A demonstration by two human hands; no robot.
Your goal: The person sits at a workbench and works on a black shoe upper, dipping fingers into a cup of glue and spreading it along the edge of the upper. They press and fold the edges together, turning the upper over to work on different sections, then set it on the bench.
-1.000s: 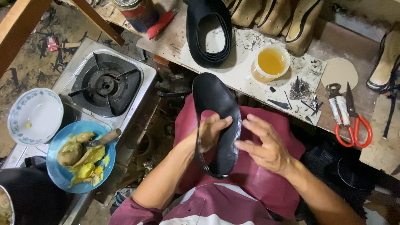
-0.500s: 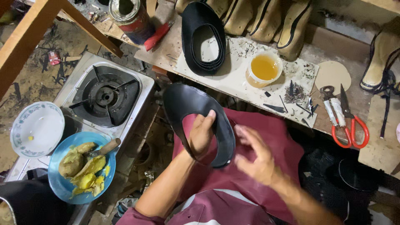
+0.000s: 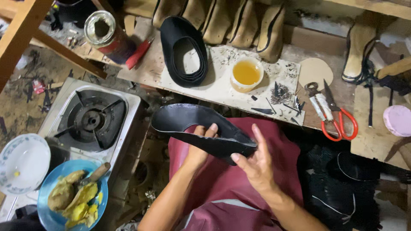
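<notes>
A black shoe upper (image 3: pixel 188 122) lies sideways over my lap, its opening toward the stove. My left hand (image 3: pixel 200 145) grips it from below, thumb and fingers pressed on its side. My right hand (image 3: pixel 257 164) has spread fingers that touch the upper's pointed end at the right. A maroon apron (image 3: pixel 239 188) covers my lap beneath both hands.
On the low bench (image 3: pixel 222 87) sit another black upper (image 3: pixel 185 51), a cup of yellow glue (image 3: pixel 246 73), small nails (image 3: pixel 280 93), red-handled scissors (image 3: pixel 338 119) and a tin can (image 3: pixel 106 33). A gas stove (image 3: pixel 92 119), white bowl (image 3: pixel 21 162) and blue plate of food (image 3: pixel 70 196) stand at left.
The black upper has been turned from pointing away from me to lying sideways, and swung left toward the stove. My right hand slid to its pointed end.
</notes>
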